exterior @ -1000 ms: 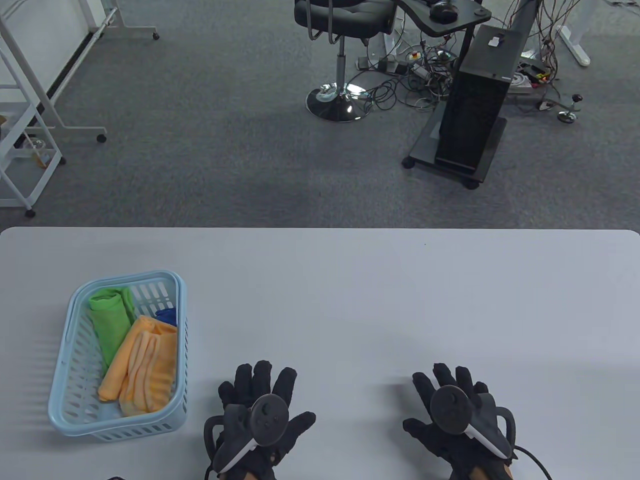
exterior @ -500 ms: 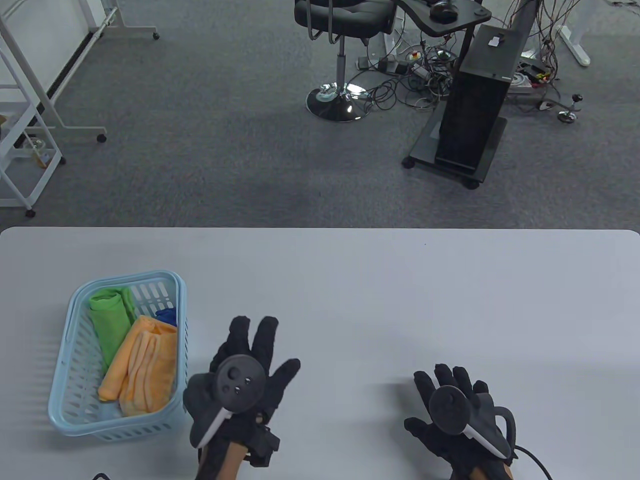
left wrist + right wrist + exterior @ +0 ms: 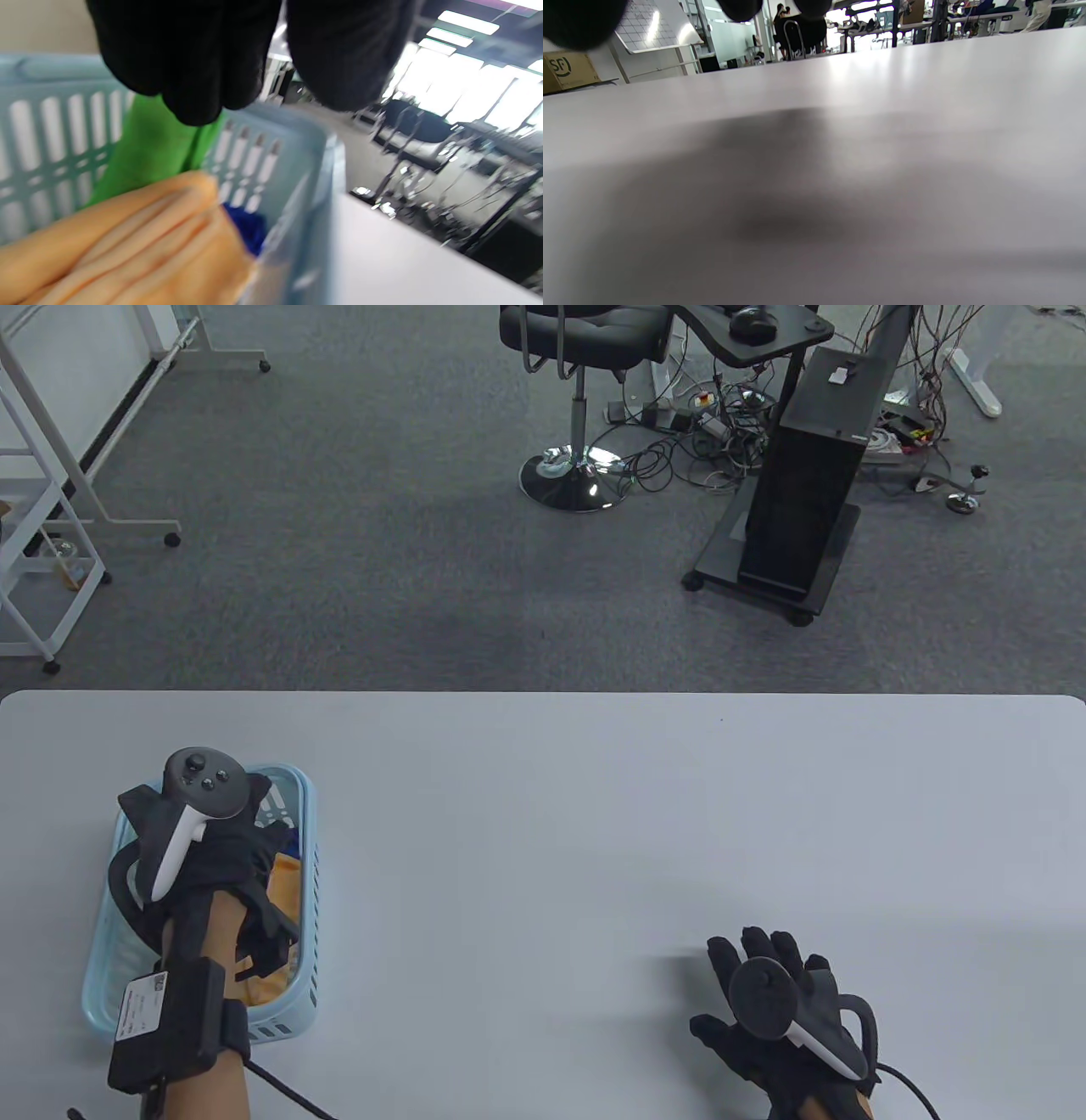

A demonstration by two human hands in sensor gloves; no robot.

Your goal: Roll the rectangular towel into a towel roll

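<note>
- Grey carpet, an office chair [image 3: 577, 339] and a black computer cart [image 3: 802, 517] fill the far half of the table view; your pale table [image 3: 594, 814] fills the near half, and no towel lies on it yet, so I judge the rolling has not begun.
- At about eight o'clock on the table sits the light-blue basket [image 3: 297, 899], holding the towels: a green towel [image 3: 148, 144] against the far slotted wall, an orange towel [image 3: 140, 245] nearer you and overlapping it, and a scrap of blue cloth [image 3: 246, 224] wedged by the right wall.
- Your left hand [image 3: 199, 840] is over the basket, its fingertips [image 3: 195, 84] hanging just above the green towel. Presumably you are here to lift one towel out.
- The left wrist view is blurred, so I cannot tell whether those fingers are spread, closing, or touching cloth; nothing is plainly pinched.
- Which towel you mean to take I cannot tell. The orange one lies uppermost and would come away most easily; the green one is partly pinned beneath it and may drag it along.
- At about five o'clock your right hand [image 3: 776, 1010] rests palm-down on bare table, fingers loosely spread, holding nothing. It looks parked, likely ready to help flatten the towel.
</note>
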